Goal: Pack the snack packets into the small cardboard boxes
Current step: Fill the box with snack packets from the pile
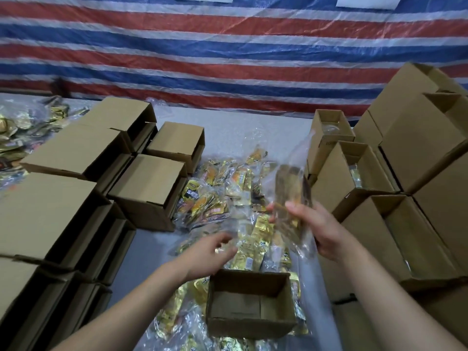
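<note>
The right hand (326, 231) grasps a blurred clear bag (291, 196) of packets above the pile (228, 198). The left hand (210, 252) reaches over the pile, fingers blurred, so its grip is unclear. An open box (250, 304) sits below, partly covering packets.

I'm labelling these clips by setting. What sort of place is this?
Probably a makeshift packing station: stacks of small cardboard boxes, a heap of snack packets on the table, and a striped tarpaulin as backdrop.
</note>
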A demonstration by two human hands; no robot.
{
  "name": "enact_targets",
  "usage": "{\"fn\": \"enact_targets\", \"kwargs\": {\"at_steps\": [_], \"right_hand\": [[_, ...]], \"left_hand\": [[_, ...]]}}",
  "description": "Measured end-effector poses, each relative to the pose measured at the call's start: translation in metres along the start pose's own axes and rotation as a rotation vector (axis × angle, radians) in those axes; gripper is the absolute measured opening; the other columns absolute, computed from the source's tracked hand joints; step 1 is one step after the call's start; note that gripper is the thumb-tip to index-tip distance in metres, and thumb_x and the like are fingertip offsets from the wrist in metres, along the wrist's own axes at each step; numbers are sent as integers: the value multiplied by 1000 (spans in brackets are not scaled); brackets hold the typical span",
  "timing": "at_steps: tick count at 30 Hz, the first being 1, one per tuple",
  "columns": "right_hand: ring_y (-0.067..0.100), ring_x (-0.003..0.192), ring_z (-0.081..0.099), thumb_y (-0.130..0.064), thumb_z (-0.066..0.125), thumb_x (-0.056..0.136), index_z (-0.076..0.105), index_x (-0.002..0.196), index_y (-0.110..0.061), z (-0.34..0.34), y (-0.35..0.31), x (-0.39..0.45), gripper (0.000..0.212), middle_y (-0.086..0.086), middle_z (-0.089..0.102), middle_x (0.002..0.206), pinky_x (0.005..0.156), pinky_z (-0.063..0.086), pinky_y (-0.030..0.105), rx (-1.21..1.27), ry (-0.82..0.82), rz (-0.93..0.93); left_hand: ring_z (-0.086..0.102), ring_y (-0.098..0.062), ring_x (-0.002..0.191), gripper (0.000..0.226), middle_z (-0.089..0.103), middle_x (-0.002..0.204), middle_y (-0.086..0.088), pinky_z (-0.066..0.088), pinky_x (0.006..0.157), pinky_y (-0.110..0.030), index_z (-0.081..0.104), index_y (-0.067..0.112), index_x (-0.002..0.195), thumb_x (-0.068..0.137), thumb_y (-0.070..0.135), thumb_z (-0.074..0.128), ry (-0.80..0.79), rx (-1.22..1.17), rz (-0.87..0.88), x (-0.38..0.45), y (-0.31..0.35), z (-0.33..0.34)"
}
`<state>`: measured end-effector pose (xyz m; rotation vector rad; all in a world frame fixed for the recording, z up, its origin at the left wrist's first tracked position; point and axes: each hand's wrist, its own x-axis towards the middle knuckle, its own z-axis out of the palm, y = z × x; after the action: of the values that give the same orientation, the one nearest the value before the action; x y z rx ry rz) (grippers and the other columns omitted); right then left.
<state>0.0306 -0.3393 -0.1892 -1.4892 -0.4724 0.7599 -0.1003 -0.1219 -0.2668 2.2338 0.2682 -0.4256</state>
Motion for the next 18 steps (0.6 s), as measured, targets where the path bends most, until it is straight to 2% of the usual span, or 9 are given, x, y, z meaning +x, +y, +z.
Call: {"fn": "enact_targets", "kwargs": {"at_steps": [2, 4, 7, 9, 11, 12, 14, 15, 18], "right_hand": [[31, 99, 70, -43, 75, 69, 56, 123, -7, 7, 10, -6, 67, 12, 71, 110, 87, 56, 40, -101, -156, 61], [26, 95, 69, -37, 74, 76, 57, 117, -10, 18, 19, -9, 53, 10, 70, 106, 84, 55, 36, -233, -321, 173], [9, 82, 61, -38, 68, 85, 62, 96, -43, 37, 39, -7, 13, -15, 63, 88, 74, 49, 28, -651, -603, 304], [9, 84, 60, -43, 64, 86, 58, 88, -46, 46, 55, -3, 6, -16, 60, 86, 74, 48, 29, -907, -716, 337], [18, 96, 62, -45, 61, 86, 60, 100, -32, 55, 66, 2, 19, -5, 65, 101, 84, 50, 36, -1013, -760, 398], [21, 100, 61, -46, 60, 86, 59, 107, -29, 60, 70, 5, 26, -1, 65, 108, 88, 50, 37, -1041, -764, 418], [21, 102, 61, -45, 59, 85, 57, 115, -29, 68, 75, 12, 34, 0, 64, 113, 92, 52, 39, -1087, -762, 431], [22, 102, 62, -46, 58, 85, 56, 117, -30, 70, 77, 15, 35, 1, 65, 114, 93, 52, 40, -1109, -764, 433], [24, 102, 63, -52, 57, 84, 55, 115, -36, 70, 83, 22, 35, 1, 64, 115, 94, 52, 43, -1118, -789, 489]], "left_hand": [[43, -11, 134, 67, 42, 152, 4, 35, 109, -26, 36, 24, 150, 96, 62, 42, -92, 48, -70, -3, -26, 20], [45, -9, 129, 63, 46, 149, 4, 34, 105, -24, 43, 26, 146, 96, 65, 35, -124, -21, -142, -5, -40, 35], [50, -3, 111, 39, 56, 133, 8, 35, 89, -8, 58, 31, 128, 103, 51, 36, -82, -169, -208, -8, -45, 42], [53, 3, 99, 23, 56, 120, 15, 36, 76, 3, 55, 38, 119, 106, 39, 36, -104, -217, -199, -10, -43, 40], [60, -9, 103, 25, 62, 118, 5, 45, 76, -5, 59, 35, 118, 107, 32, 37, -82, -331, -188, -6, -43, 45], [60, -22, 114, 28, 63, 126, -6, 47, 71, -8, 61, 25, 125, 106, 29, 40, -78, -302, -182, -4, -41, 46], [53, -28, 129, 38, 54, 142, -13, 46, 60, -4, 54, 9, 137, 105, 28, 46, -43, -309, -210, -5, -37, 42], [51, -26, 131, 41, 51, 144, -11, 46, 64, -4, 51, 8, 140, 105, 28, 44, -31, -358, -232, -4, -39, 42], [50, -17, 131, 39, 51, 145, -3, 42, 104, -18, 51, 16, 142, 108, 24, 33, -93, -288, -123, -6, -40, 37]]}}
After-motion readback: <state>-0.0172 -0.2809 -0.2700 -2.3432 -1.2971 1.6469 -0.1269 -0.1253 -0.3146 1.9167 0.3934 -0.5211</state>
